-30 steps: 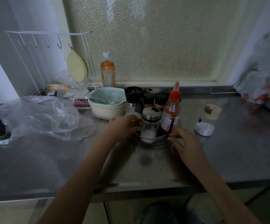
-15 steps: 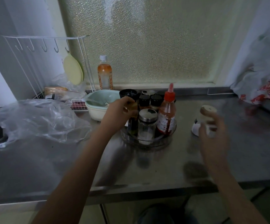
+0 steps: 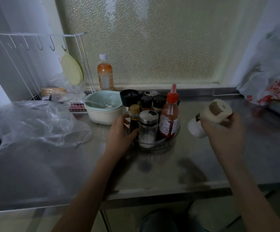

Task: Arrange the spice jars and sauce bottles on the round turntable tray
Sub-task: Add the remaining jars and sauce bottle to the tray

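Observation:
A clear round turntable tray (image 3: pixel 168 144) sits mid-counter. It holds a red-capped sauce bottle (image 3: pixel 169 117), a steel-lidded glass jar (image 3: pixel 147 129), a black grinder (image 3: pixel 129 98), two black-capped spice jars (image 3: pixel 152 102) and a small dark bottle with a yellow cap (image 3: pixel 134 117). My left hand (image 3: pixel 120 133) grips that small dark bottle at the tray's left edge. My right hand (image 3: pixel 223 131) holds a cream-lidded jar (image 3: pixel 217 111) in the air to the right of the tray. A white jar (image 3: pixel 195 128) stands on the counter below it.
A pale green bowl (image 3: pixel 104 108) stands just left of the tray. Crumpled clear plastic (image 3: pixel 35 124) covers the left counter. An orange drink bottle (image 3: pixel 105 75) and a white wire rack (image 3: pixel 40 64) stand at the back. A printed bag (image 3: pixel 273 91) lies far right.
My right hand left the tray's front, reached right and lifted the cream-lidded jar off the counter. My left hand stayed at the tray's left with the small dark bottle.

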